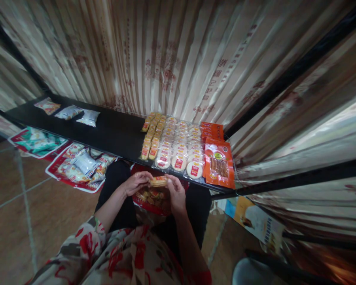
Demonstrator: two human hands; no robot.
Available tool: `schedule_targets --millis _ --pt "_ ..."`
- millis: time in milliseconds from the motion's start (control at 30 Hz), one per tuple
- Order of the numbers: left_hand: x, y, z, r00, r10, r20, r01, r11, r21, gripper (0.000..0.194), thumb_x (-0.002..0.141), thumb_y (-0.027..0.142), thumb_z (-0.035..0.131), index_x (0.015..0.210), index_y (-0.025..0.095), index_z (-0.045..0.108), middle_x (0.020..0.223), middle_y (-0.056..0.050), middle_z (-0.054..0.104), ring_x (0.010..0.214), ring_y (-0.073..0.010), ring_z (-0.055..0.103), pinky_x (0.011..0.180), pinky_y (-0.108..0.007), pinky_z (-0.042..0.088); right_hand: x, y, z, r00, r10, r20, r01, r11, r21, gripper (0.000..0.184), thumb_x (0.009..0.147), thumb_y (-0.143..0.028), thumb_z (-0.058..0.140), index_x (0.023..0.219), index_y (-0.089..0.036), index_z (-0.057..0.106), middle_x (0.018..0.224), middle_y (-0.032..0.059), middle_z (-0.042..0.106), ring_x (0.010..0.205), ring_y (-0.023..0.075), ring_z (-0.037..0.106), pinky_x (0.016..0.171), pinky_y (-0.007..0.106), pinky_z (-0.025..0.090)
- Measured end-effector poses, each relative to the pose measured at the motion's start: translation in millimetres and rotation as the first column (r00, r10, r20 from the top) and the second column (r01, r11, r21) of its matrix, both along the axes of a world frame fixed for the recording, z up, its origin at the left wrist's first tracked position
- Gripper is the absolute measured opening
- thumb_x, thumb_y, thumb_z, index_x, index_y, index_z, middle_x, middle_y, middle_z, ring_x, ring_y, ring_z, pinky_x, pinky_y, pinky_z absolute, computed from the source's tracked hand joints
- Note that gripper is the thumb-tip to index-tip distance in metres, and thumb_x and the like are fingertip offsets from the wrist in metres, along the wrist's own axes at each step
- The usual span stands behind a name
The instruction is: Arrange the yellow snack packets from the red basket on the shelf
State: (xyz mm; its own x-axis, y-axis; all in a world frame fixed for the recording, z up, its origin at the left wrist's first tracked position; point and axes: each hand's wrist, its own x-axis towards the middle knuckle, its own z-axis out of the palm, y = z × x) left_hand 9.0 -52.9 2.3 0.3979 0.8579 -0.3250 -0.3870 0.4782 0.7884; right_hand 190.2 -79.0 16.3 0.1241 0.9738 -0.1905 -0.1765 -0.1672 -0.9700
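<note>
Between my two hands, above my lap, is a small wrapped biscuit pack [158, 181] with a clear wrapper and yellow-red print. My left hand [139, 183] pinches its left end, and my right hand [175, 192] grips its right end. Below them a red-rimmed bag [154, 198] of similar yellow packs lies between my knees. Just beyond, on the black shelf, two columns of yellow biscuit packs [150, 140] stand beside several rows of round white crackers [178, 161] in clear wrappers. Orange snack bags [219, 163] lie at the right end.
Three small packets [88, 117] lie on the left of the black shelf [112, 136]. Under its front edge are a red tray-like bag of packets [80, 166] and one with green packets [37, 141]. A patterned curtain [166, 55] hangs behind; a black post [264, 75] rises right.
</note>
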Motion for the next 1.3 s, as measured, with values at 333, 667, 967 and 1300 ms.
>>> schedule_targets --millis 333,667,967,1300 --pt "2.2 -1.3 15.1 0.998 -0.029 0.060 0.031 0.999 -0.035 0.037 0.062 0.028 0.077 0.095 0.013 0.066 0.088 -0.004 0.062 0.077 -0.0111 0.058 0.070 -0.020 0.046 -2.4 8.7 -1.9 0.992 -0.051 -0.114 0.052 0.999 0.003 0.045 0.069 -0.037 0.065 0.110 -0.018 0.055 0.118 0.0102 0.062 0.108 0.0241 0.058 0.092 0.038 0.047" --pt "8.5 2.8 19.2 0.994 -0.098 -0.044 0.098 0.995 -0.001 0.037 0.070 0.038 0.071 0.095 0.013 0.061 0.085 -0.005 0.063 0.071 -0.0126 0.060 0.062 -0.023 0.047 -4.0 20.5 3.8 0.996 0.064 -0.055 -0.060 0.995 0.077 0.048 0.075 -0.038 0.062 0.119 -0.018 0.055 0.118 0.0088 0.063 0.108 0.0233 0.059 0.094 0.039 0.046" --pt "8.6 2.2 19.4 0.988 -0.126 -0.088 0.130 0.990 0.045 0.040 0.072 0.041 0.068 0.100 0.014 0.059 0.089 -0.006 0.064 0.074 -0.0142 0.061 0.063 -0.024 0.047 -10.9 29.0 7.8 0.997 0.064 0.043 -0.070 0.987 0.143 0.050 0.076 -0.042 0.063 0.118 -0.017 0.056 0.117 0.0100 0.064 0.106 0.0227 0.060 0.094 0.039 0.047" --pt "7.4 2.7 17.8 0.998 0.053 0.016 -0.053 0.999 0.001 0.033 0.067 0.033 0.075 0.091 0.015 0.063 0.089 -0.004 0.064 0.080 -0.0135 0.060 0.070 -0.023 0.047 -26.9 33.6 1.8 1.000 0.004 -0.030 0.000 0.988 0.155 0.048 0.070 -0.042 0.068 0.108 -0.016 0.054 0.108 0.0118 0.066 0.101 0.0222 0.063 0.094 0.040 0.048"
